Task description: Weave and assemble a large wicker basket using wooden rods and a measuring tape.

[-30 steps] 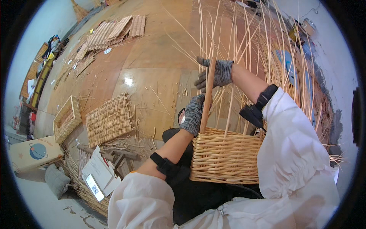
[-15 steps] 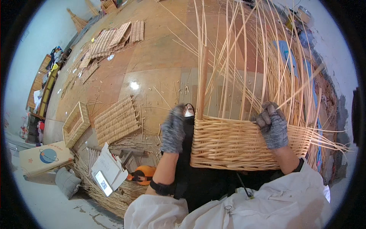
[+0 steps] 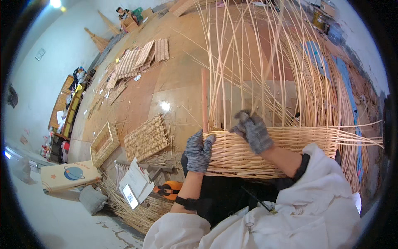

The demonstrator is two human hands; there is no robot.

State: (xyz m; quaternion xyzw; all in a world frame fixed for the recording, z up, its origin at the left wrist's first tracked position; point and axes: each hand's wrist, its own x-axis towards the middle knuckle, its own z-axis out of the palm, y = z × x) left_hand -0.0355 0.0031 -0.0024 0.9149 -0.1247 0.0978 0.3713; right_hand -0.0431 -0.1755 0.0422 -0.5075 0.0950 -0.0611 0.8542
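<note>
A half-woven wicker basket [image 3: 236,159] lies across my lap, with tall willow stakes [image 3: 241,70] standing up from its far side. My left hand [image 3: 197,152], in a grey knit glove, is closed around the basket's left corner, thumb on the top edge. Beside it a thicker reddish stick [image 3: 204,99] stands upright at that corner. At the middle of the top edge, my gloved right hand [image 3: 253,132] is closed on a willow rod [image 3: 266,72], which slants up and away and is slightly blurred. Several loose rod ends [image 3: 360,139] stick out past the basket's right end.
Long willow rods [image 3: 346,112] are piled at the right wall. To the left lie a woven panel [image 3: 146,139], a shallow wooden box [image 3: 104,143], papers, a phone [image 3: 129,197] and an orange tool [image 3: 169,189]. More woven panels [image 3: 132,62] lie farther off. Another person [image 3: 123,13] sits at the far left.
My left hand has come right and taken hold of the basket's corner. My right hand has moved left along the edge, and its rod has swung from pointing right to pointing up.
</note>
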